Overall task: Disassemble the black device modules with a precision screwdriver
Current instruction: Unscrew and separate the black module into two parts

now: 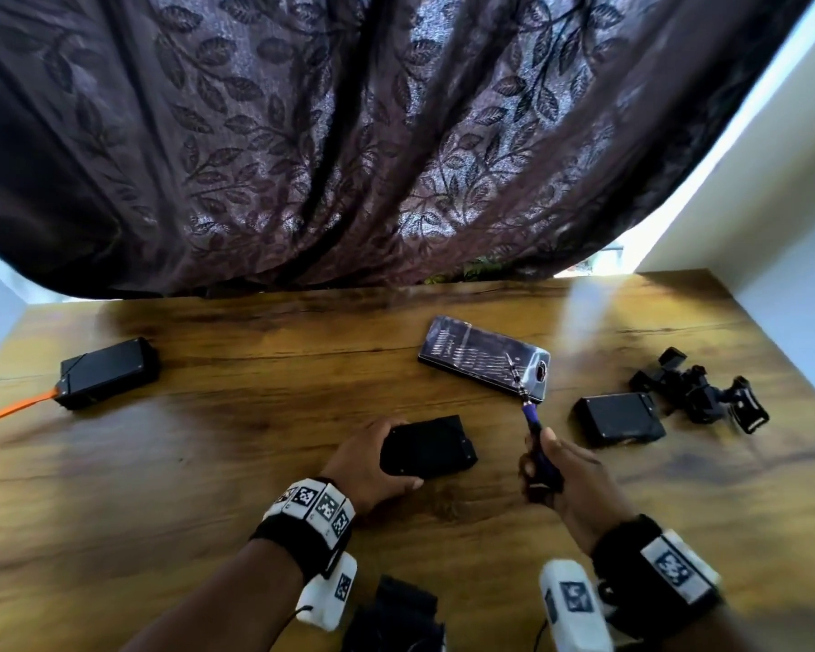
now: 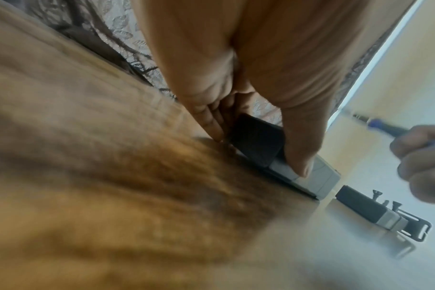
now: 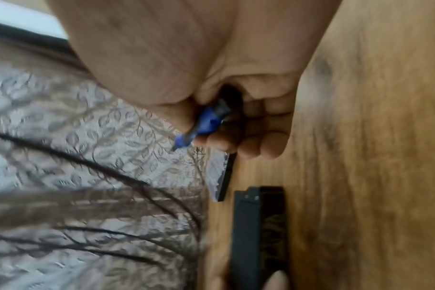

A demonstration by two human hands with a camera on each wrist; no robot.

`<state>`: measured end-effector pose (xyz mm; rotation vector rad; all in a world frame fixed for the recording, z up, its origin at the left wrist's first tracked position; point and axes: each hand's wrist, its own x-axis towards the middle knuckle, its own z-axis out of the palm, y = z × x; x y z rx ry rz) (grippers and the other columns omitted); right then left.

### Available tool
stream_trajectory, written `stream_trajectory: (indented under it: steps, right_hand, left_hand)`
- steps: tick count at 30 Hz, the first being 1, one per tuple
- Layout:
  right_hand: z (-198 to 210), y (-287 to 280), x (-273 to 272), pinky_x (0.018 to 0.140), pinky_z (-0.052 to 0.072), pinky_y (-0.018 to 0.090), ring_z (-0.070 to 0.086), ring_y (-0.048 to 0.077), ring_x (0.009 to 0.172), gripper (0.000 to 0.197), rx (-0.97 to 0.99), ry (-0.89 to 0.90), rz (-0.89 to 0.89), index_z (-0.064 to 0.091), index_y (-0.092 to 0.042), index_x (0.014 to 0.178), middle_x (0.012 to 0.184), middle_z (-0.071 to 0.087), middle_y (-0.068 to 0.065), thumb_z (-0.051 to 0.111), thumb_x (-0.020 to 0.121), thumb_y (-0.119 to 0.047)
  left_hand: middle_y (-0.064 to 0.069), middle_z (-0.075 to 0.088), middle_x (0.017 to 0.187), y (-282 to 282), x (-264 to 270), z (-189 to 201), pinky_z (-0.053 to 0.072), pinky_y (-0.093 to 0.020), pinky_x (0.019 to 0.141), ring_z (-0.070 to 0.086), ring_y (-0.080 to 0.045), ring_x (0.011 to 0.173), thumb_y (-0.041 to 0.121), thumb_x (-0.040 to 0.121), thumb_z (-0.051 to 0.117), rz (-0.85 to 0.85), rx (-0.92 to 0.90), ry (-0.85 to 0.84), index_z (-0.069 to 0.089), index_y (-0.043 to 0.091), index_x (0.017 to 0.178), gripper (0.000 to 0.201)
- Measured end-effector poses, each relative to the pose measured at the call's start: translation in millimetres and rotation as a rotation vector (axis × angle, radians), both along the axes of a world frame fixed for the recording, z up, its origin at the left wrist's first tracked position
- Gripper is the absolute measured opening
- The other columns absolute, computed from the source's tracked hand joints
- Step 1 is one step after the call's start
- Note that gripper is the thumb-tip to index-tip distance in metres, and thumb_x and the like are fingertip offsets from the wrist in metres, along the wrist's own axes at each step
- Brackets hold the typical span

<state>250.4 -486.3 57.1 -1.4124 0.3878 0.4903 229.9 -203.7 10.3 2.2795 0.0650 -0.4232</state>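
A black device module (image 1: 428, 447) lies on the wooden table (image 1: 255, 369) near the front middle. My left hand (image 1: 372, 463) grips it from the left, thumb along its near edge; the left wrist view shows the module (image 2: 258, 143) between thumb and fingers (image 2: 211, 121). To its right my right hand (image 1: 556, 472) holds a blue precision screwdriver (image 1: 535, 430), tip pointing up and away, clear of the module. The right wrist view shows the screwdriver (image 3: 204, 123) inside the curled fingers (image 3: 268, 145), with the module (image 3: 258, 231) below.
The bit case (image 1: 484, 354) lies behind the screwdriver. Another black module (image 1: 619, 418) and a pile of black mounts (image 1: 702, 388) sit at the right. A third module (image 1: 107, 371) with an orange cable (image 1: 10, 411) lies far left. A dark curtain (image 1: 349, 134) hangs behind.
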Motion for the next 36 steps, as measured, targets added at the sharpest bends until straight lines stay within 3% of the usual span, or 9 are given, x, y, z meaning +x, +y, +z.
stream_trajectory:
  steps: [4, 6, 9, 15, 21, 29, 31, 33, 36]
  right_hand:
    - [-12, 14, -6, 0.078, 0.052, 0.047, 0.062, 0.024, 0.079, 0.047, -0.259, -0.063, 0.160, 0.060, -0.018, 0.094, 0.077, 0.065, -0.001, 0.073, 0.077, -0.059]
    - [-19, 17, -5, 0.092, 0.053, 0.054, 0.064, 0.023, 0.086, 0.060, -0.245, -0.058, 0.240, 0.058, -0.022, 0.094, 0.078, 0.065, -0.006, 0.089, 0.061, -0.060]
    - [-20, 19, -2, 0.099, 0.052, 0.060, 0.068, 0.032, 0.099, 0.074, -0.171, -0.052, 0.261, 0.060, -0.016, 0.100, 0.094, 0.068, 0.005, 0.097, 0.048, -0.053]
    - [-7, 4, 1, 0.087, 0.055, 0.058, 0.067, 0.035, 0.089, 0.066, -0.338, -0.244, 0.268, 0.060, -0.018, 0.094, 0.084, 0.065, 0.002, 0.089, 0.057, -0.066]
    - [1, -27, 10, 0.068, 0.050, 0.035, 0.056, 0.014, 0.067, 0.042, -0.492, -0.363, 0.258, 0.057, -0.023, 0.084, 0.070, 0.056, -0.008, 0.083, 0.074, -0.054]
    - [-6, -130, 31, 0.087, 0.055, 0.037, 0.067, 0.015, 0.094, 0.039, -0.583, -0.373, 0.315, 0.059, -0.027, 0.102, 0.096, 0.069, -0.003, 0.081, 0.079, -0.048]
    - [-5, -159, 31, 0.083, 0.054, 0.024, 0.069, 0.006, 0.095, 0.039, -0.587, -0.368, 0.284, 0.059, -0.028, 0.104, 0.098, 0.072, -0.006, 0.082, 0.078, -0.045]
    - [-5, -183, 34, 0.074, 0.049, 0.011, 0.067, -0.009, 0.088, 0.030, -0.570, -0.355, 0.230, 0.059, -0.029, 0.099, 0.089, 0.073, -0.018, 0.083, 0.082, -0.025]
    - [-15, -215, 52, 0.071, 0.049, 0.019, 0.065, -0.004, 0.078, 0.029, -0.576, -0.349, 0.166, 0.057, -0.023, 0.090, 0.080, 0.070, -0.020, 0.083, 0.082, -0.031]
  left_hand:
    - [0.015, 0.048, 0.137, 1, -6, 12, 0.044, -0.029, 0.105, 0.048, -0.009, 0.125, 0.041, 0.075, 0.087, -0.064, -0.040, -0.021, 0.041, 0.036, 0.144, 0.083]
    - [0.021, 0.048, 0.134, -1, -12, 17, 0.045, -0.026, 0.103, 0.049, -0.004, 0.123, 0.043, 0.074, 0.087, -0.089, -0.077, -0.038, 0.041, 0.041, 0.142, 0.082]
    - [0.024, 0.051, 0.135, -8, -19, 23, 0.050, -0.027, 0.101, 0.053, 0.001, 0.119, 0.048, 0.070, 0.089, -0.073, -0.145, -0.056, 0.041, 0.050, 0.135, 0.081]
    - [0.013, 0.061, 0.127, -20, -17, 40, 0.053, -0.017, 0.085, 0.061, -0.001, 0.111, 0.045, 0.068, 0.092, -0.021, -0.326, 0.064, 0.042, 0.055, 0.127, 0.077]
    - [0.009, 0.068, 0.118, -50, 4, 49, 0.058, -0.038, 0.093, 0.066, -0.009, 0.108, 0.068, 0.058, 0.088, -0.022, -0.290, 0.131, 0.037, 0.071, 0.123, 0.083]
    - [0.015, 0.065, 0.121, -145, 51, 38, 0.060, -0.038, 0.085, 0.071, -0.004, 0.090, 0.029, 0.068, 0.093, -0.142, -0.191, -0.044, 0.043, 0.063, 0.124, 0.083]
    - [0.015, 0.062, 0.127, -175, 62, 35, 0.060, -0.033, 0.084, 0.069, -0.004, 0.095, 0.032, 0.066, 0.093, -0.205, -0.155, -0.098, 0.048, 0.056, 0.131, 0.083]
    - [0.013, 0.053, 0.133, -202, 74, 34, 0.055, -0.022, 0.091, 0.062, -0.003, 0.104, 0.038, 0.066, 0.094, -0.253, -0.121, -0.152, 0.052, 0.043, 0.137, 0.082]
    - [0.011, 0.053, 0.135, -235, 97, 27, 0.040, -0.024, 0.106, 0.049, -0.007, 0.121, 0.056, 0.063, 0.090, -0.295, 0.045, -0.268, 0.056, 0.035, 0.139, 0.086]
